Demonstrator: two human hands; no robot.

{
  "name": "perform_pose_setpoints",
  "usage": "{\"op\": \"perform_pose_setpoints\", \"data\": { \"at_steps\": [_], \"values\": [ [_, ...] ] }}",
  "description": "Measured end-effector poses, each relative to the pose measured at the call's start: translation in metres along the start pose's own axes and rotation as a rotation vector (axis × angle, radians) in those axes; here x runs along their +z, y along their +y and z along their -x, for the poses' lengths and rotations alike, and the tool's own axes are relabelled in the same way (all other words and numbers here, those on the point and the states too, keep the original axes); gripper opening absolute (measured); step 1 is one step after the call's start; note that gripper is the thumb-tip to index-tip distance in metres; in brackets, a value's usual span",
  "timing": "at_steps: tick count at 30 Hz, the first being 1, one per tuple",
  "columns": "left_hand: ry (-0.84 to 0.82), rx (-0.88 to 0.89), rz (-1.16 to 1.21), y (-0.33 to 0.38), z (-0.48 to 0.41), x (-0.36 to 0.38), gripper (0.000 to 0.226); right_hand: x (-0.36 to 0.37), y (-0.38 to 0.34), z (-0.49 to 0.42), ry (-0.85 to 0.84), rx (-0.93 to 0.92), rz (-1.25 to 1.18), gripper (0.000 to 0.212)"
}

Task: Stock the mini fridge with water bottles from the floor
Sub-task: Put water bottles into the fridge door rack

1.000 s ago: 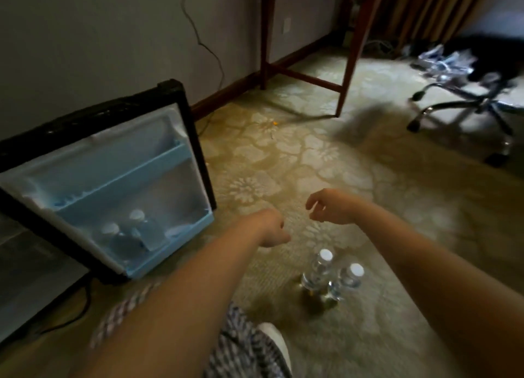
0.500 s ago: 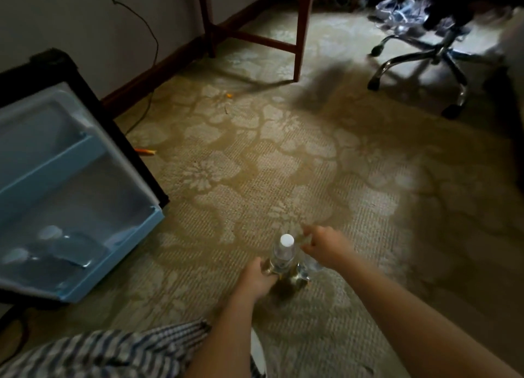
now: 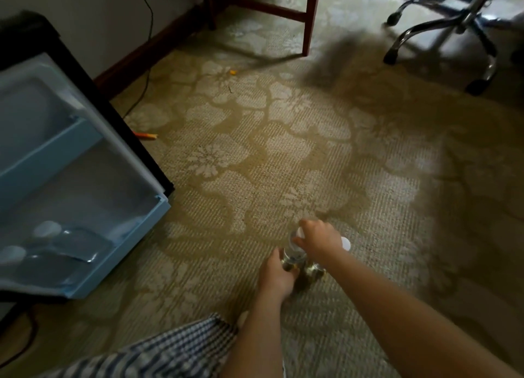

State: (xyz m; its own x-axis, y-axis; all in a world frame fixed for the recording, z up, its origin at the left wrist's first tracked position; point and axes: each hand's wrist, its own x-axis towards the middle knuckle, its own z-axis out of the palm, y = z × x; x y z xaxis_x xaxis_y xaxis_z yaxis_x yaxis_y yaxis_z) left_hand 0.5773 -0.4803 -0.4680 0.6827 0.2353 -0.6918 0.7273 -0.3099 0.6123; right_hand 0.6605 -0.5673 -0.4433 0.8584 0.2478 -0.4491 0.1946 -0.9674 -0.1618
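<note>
Grasping one floor bottle [image 3: 295, 254] with both hands, left [image 3: 276, 275], right [image 3: 317, 243], two bottles [image 3: 59, 241] in fridge door shelf [image 3: 119, 253]

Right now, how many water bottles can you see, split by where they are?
Bottles on the carpet by the hands: 2, one gripped by the left hand and right hand, one behind the right hand.
Bottles in the fridge door shelf: 2.
Total: 4
</note>
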Motion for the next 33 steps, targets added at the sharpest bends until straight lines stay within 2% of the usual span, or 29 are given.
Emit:
{"op": "perform_pose_setpoints", "data": {
  "at_steps": [4,7,11,16,20,23,26,29,30,33],
  "values": [
    [-0.006,0.012,-0.024,-0.002,0.004,-0.006,0.065,-0.020,0.000,0.008,-0.033,-0.062,-0.101,0.040],
    [0.018,0.064,-0.024,-0.002,0.004,-0.014,0.061,-0.049,-0.004,0.022,-0.049,-0.194,-0.100,0.041],
    [0.044,0.208,0.016,0.025,0.013,-0.037,0.064,-0.097,-0.017,0.045,-0.011,-0.396,0.012,0.031],
    [0.121,0.454,-0.034,0.059,0.043,-0.084,0.052,-0.160,-0.051,0.080,0.085,-0.617,0.169,0.029],
    [0.146,0.547,0.081,0.070,0.075,-0.132,0.076,-0.214,-0.085,0.114,0.174,-0.721,0.278,0.034],
    [0.112,0.611,0.111,0.087,0.105,-0.171,0.076,-0.249,-0.110,0.140,0.235,-0.777,0.306,0.032],
    [0.178,0.664,0.127,0.097,0.136,-0.210,0.081,-0.277,-0.136,0.165,0.298,-0.848,0.322,0.031],
    [0.244,0.681,0.161,0.094,0.162,-0.241,0.107,-0.296,-0.164,0.187,0.367,-0.898,0.361,0.034],
    [0.259,0.680,0.171,0.092,0.172,-0.250,0.109,-0.301,-0.174,0.194,0.383,-0.914,0.362,0.034],
    [0.305,0.679,0.224,0.086,0.197,-0.272,0.074,-0.311,-0.201,0.214,0.395,-0.975,0.343,0.033]
  ]
}}
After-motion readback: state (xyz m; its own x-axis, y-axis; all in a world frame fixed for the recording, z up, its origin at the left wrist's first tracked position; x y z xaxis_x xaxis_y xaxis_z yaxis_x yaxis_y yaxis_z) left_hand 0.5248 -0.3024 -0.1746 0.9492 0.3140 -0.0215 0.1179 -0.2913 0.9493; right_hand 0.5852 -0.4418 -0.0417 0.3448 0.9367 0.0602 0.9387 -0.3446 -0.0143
